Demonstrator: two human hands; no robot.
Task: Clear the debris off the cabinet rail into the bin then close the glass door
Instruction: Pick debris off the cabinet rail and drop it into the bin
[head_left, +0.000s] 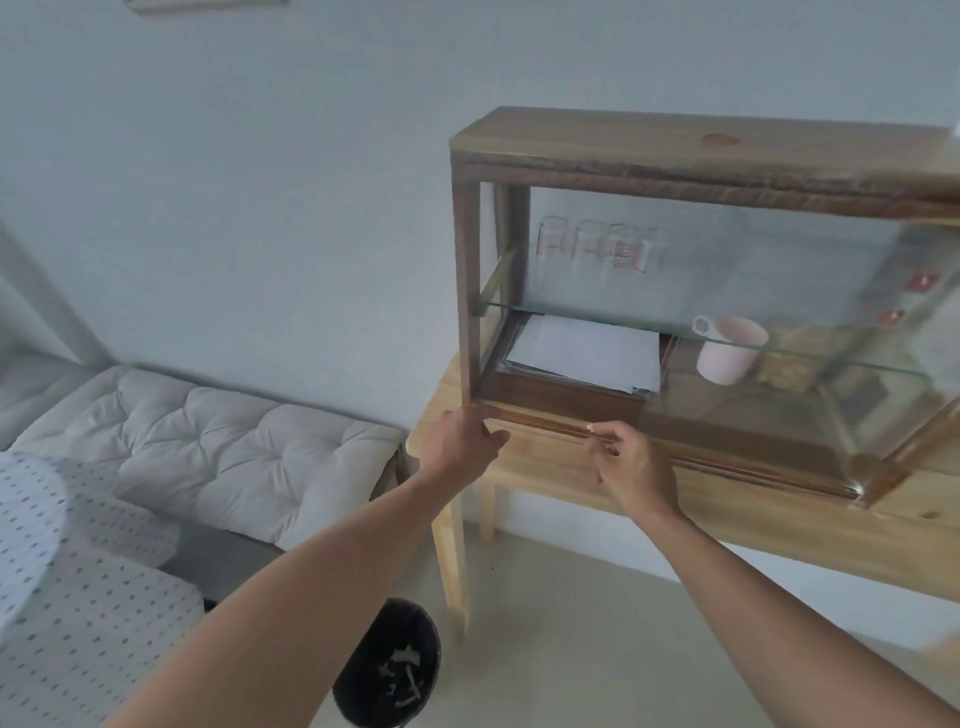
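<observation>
Head view: left hand (470, 441) rests at the cabinet's (675, 150) lower left corner, fingers loosely curled, grasping nothing visible; right hand (631, 465) pinches at the rail (550, 423), what it holds too small to tell. Glass door (779, 332) stands slid right, left half open; bin (387, 665) sits on the floor below the desk (753, 509), scraps inside.

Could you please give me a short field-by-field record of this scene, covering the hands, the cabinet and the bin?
left hand: at the rail's left end, by the corner post
right hand: fingertips on the rail
glass door: slid right, left side open
cabinet: wooden, on a light wood table
inside: papers, pink mug, glasses
bin: black, on the floor below, scraps inside
</observation>
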